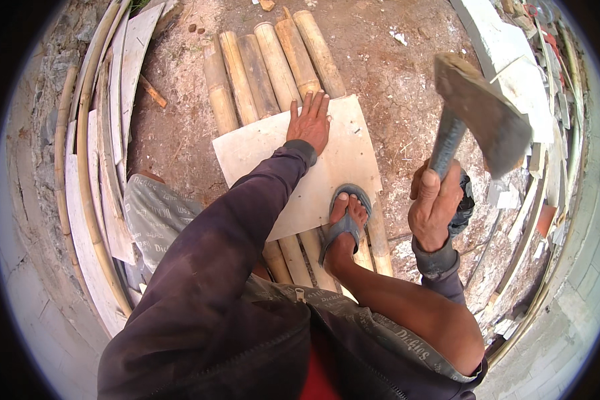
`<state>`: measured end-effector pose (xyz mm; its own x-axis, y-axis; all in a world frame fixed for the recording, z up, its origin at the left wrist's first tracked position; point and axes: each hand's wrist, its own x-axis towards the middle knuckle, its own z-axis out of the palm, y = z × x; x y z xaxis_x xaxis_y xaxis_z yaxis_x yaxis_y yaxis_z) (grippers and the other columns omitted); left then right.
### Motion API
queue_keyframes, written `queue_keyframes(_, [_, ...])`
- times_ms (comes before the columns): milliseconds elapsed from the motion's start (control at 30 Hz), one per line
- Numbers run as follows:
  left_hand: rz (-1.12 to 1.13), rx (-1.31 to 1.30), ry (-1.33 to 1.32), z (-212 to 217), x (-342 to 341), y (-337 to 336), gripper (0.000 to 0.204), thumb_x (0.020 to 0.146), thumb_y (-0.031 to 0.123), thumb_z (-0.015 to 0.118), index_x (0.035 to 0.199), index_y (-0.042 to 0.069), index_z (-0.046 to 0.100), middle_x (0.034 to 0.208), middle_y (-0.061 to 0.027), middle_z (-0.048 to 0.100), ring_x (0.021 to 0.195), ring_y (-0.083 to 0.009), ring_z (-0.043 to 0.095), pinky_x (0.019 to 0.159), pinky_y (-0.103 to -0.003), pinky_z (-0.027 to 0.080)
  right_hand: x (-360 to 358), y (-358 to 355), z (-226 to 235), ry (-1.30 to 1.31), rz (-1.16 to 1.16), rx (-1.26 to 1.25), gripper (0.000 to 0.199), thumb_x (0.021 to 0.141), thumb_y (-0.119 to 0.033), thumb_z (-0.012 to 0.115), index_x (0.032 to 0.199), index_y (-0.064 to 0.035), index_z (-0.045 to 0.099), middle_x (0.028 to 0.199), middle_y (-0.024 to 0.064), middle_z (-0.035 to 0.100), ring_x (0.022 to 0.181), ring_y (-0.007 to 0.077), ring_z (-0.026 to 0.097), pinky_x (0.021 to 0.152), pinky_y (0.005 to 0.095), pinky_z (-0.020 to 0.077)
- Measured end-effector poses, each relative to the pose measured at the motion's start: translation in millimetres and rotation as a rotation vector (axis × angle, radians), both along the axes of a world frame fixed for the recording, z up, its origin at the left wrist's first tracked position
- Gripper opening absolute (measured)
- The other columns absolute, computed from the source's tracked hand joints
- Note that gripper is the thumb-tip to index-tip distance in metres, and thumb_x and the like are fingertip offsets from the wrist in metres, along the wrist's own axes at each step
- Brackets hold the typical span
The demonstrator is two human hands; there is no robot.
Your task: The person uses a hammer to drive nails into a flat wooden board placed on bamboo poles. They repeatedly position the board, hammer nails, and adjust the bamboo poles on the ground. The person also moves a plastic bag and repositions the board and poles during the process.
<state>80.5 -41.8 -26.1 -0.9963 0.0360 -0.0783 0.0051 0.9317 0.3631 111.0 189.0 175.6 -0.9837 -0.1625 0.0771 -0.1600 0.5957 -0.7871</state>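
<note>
My left hand [311,124] lies flat with its fingers stretched out on the upper part of a pale board [283,180]. The board rests across a row of bamboo poles [273,60] on the ground. My right hand [436,205] is wrapped round the handle of an axe [490,117], raised to the right of the board. Its broad dark blade hangs in the air, apart from the board. My foot in a grey flip-flop [347,220] presses on the board's lower right part. Small dark specks dot the board's surface.
Long bamboo strips and pale planks [100,160] lean along the wall at left. A white slab [503,60] lies at the upper right, with scraps and more strips [533,220] below it. A short wood piece [153,92] lies on the dirt.
</note>
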Motion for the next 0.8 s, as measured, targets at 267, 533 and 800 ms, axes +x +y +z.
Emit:
queue_keyframes(267, [0.004,-0.018,-0.009,5.2,-8.0,-4.0,0.054,0.101,0.025,0.043,0.150,0.005,0.034,0.158,-0.0112,0.032,0.149,-0.0293,0.023,0.120,-0.054,0.016,2.3,-27.7,-30.9,-0.304,0.058,0.360,0.037,0.104,-0.033,0.050,0.095,0.0034,0.048,0.057,0.0127,0.048,0.051,0.0223,0.054,0.048,0.0384,0.0397])
queue_keyframes(533, [-0.001,0.009,-0.038,0.5,0.7,0.5,0.054,0.099,0.023,0.048,0.149,0.005,0.036,0.157,-0.0102,0.034,0.148,-0.0294,0.025,0.119,-0.054,0.019,9.7,-27.9,-21.8,0.016,-0.108,-0.083,0.042,0.102,-0.041,0.046,0.102,0.0013,0.047,0.063,0.0154,0.054,0.054,0.0280,0.052,0.050,0.0379,0.0392])
queue_keyframes(800, [0.000,0.008,-0.044,1.2,-1.9,-1.0,0.053,0.100,0.023,0.046,0.149,0.005,0.035,0.158,-0.0096,0.032,0.149,-0.0283,0.022,0.120,-0.053,0.017,-18.3,-14.3,9.7,0.025,-0.181,-0.257,0.039,0.105,-0.042,0.044,0.098,-0.0046,0.048,0.060,0.0060,0.050,0.046,0.0138,0.045,0.044,0.0312,0.0364])
